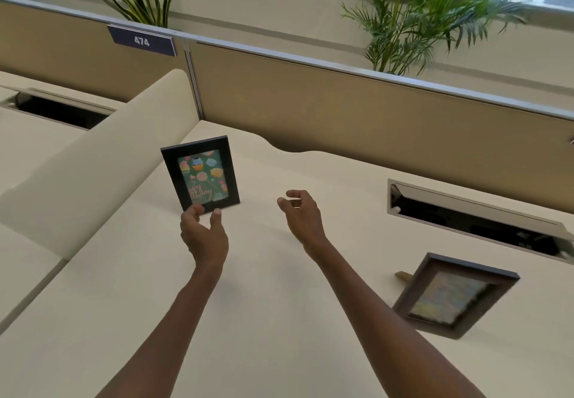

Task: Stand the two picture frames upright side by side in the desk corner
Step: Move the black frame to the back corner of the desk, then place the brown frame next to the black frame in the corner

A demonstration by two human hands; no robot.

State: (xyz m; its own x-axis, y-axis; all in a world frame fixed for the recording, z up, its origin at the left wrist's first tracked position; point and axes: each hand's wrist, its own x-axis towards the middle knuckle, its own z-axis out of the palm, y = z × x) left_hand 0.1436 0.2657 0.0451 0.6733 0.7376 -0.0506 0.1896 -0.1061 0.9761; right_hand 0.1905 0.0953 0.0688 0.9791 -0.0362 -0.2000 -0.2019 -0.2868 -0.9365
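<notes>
A black picture frame (201, 174) with a green birthday card in it stands upright near the left side divider, toward the desk corner. My left hand (203, 230) pinches its bottom edge between thumb and fingers. My right hand (299, 213) hovers to the right of that frame, fingers curled and apart, holding nothing. A dark brown picture frame (455, 293) sits on the desk at the right, leaning back on its stand, well apart from both hands.
The cream desk (279, 304) meets a cream side divider (93, 161) on the left and a tan partition (341, 112) at the back. An open cable slot (475, 217) lies at the right. Plants (413, 18) stand behind the partition.
</notes>
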